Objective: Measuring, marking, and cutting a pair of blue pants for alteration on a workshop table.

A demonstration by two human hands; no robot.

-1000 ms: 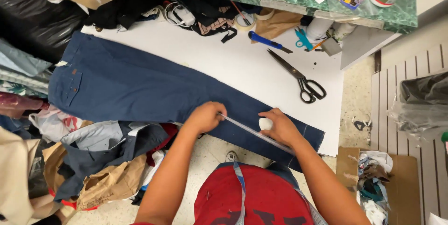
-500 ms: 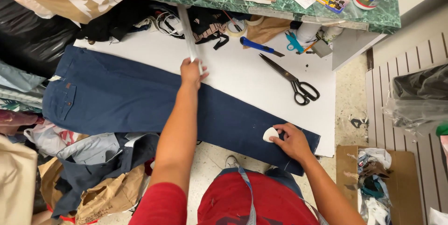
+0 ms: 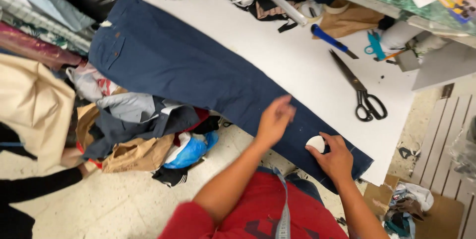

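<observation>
A heap of clothes lies on the floor at left. Navy trousers stretch flat across a white table, waistband at far left, hem at right. The left hand hovers over the lower leg, fingers loosely curled and empty, slightly blurred. Just right of it, the right hand rests on the cloth near the hem, pinching what looks like white chalk between thumb and fingertips. Black scissors lie further right.
</observation>
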